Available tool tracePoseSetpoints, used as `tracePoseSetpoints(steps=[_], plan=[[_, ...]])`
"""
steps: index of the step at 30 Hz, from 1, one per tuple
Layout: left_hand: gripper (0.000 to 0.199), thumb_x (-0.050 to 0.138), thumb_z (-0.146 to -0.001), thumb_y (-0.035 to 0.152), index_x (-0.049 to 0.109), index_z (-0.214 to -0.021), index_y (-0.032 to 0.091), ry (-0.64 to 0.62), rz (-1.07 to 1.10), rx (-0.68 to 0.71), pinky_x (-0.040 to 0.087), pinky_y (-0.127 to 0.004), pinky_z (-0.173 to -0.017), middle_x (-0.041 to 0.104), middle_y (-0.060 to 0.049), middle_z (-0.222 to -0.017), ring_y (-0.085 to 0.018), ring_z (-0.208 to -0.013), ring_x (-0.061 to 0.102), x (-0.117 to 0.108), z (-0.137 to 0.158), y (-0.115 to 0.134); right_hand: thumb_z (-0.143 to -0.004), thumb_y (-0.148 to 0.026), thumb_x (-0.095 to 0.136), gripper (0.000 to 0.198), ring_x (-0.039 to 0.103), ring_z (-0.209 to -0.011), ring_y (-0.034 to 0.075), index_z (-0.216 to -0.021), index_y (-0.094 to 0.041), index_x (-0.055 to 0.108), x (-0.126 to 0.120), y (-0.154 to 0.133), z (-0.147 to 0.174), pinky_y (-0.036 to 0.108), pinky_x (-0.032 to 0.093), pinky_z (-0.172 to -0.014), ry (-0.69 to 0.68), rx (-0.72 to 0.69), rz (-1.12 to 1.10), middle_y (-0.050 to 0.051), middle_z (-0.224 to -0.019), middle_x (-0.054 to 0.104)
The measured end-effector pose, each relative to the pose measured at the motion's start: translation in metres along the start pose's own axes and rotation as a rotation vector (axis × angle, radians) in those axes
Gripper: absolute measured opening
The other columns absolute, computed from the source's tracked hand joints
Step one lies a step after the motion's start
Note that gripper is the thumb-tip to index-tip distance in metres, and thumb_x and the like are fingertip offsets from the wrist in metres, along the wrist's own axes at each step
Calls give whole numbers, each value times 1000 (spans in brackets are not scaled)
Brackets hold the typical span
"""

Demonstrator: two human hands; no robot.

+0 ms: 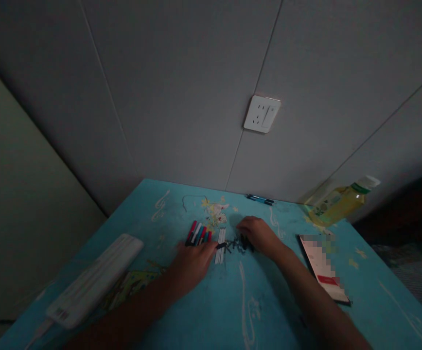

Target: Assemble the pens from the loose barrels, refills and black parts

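My left hand (pixel 195 257) rests over the lower ends of a row of coloured pen barrels (pixel 198 232), red, white and blue. A small black piece (pixel 221 245) sticks out from between its thumb and fingers, above thin white pen refills (pixel 219 253) lying side by side. To the right of the refills is a loose pile of small black parts (pixel 236 244). My right hand (pixel 257 233) is closed over the right side of this pile, with dark pieces under its fingers; what it grips is hidden.
A white power strip (pixel 96 279) lies at the left of the blue table (pixel 203 311). Two pens (pixel 260 199) lie by the wall. At the right are a bottle of yellow liquid (pixel 337 204) and a phone (pixel 324 272). A wall socket (pixel 262 114) is above.
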State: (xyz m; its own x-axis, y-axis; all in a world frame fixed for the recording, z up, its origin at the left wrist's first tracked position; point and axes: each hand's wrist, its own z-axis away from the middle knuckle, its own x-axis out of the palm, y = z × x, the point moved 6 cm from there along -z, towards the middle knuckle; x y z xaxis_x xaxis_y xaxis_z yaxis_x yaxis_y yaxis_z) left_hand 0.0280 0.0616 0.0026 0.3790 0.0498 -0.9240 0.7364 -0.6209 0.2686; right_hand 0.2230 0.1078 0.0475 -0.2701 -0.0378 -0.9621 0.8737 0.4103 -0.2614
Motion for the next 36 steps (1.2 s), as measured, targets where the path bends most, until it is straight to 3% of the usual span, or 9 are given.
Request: tracePoseSetpoints(steps=[10,13,16,20,25,31,36], plan=[[25,42,-99,23,60,-116,22,-33,-22,-19,49,-32,-72,71,-6,-83,-21,-76,69,-6,-1,3,-90,-20,61,17,66,-95,21,-98,-24,75,1,-1,-3,32,40,-86,-79,27,99,6,-97,74],[23,43,-99,23,61,-113,23,-26,-30,-4,48,-34,-72,71,-5,-83,-22,-75,69,-6,0,6,-93,-23,59,20,64,-101,23,-108,-24,72,-19,-13,10,37,39,-91,54,38,91,7,-105,72],[18,47,-98,27,61,-107,22,5,-10,12,48,-35,-75,69,-5,-85,-22,-80,68,-9,1,10,-99,-29,51,21,63,-98,21,-111,-24,68,-31,-41,30,36,41,-89,200,-24,-56,6,-105,71],[12,50,-98,25,60,-96,19,59,32,131,50,-33,-79,65,-4,-90,-21,-89,64,-10,1,24,-97,-30,55,19,59,-99,24,-111,-23,66,-14,-71,55,40,41,-89,250,-147,-105,8,-106,68],[15,44,-99,19,59,-102,18,90,34,267,51,-31,-80,63,-3,-86,-19,-87,64,-11,6,34,-101,-25,46,25,56,-75,19,-86,-20,65,19,-64,67,34,43,-73,223,-127,-163,4,-77,64],[18,43,-101,24,59,-101,18,78,143,245,53,-28,-68,68,-4,-82,-17,-77,68,-7,13,32,-100,-25,49,22,52,-73,20,-88,-18,66,20,-69,77,33,43,-68,354,-150,-155,5,-75,59],[21,41,-102,26,60,-101,17,-19,270,214,51,-26,-66,70,-5,-82,-16,-73,68,-9,14,33,-99,-24,51,16,52,-75,21,-93,-18,65,19,-77,81,36,43,-68,365,-215,-78,6,-79,61]])
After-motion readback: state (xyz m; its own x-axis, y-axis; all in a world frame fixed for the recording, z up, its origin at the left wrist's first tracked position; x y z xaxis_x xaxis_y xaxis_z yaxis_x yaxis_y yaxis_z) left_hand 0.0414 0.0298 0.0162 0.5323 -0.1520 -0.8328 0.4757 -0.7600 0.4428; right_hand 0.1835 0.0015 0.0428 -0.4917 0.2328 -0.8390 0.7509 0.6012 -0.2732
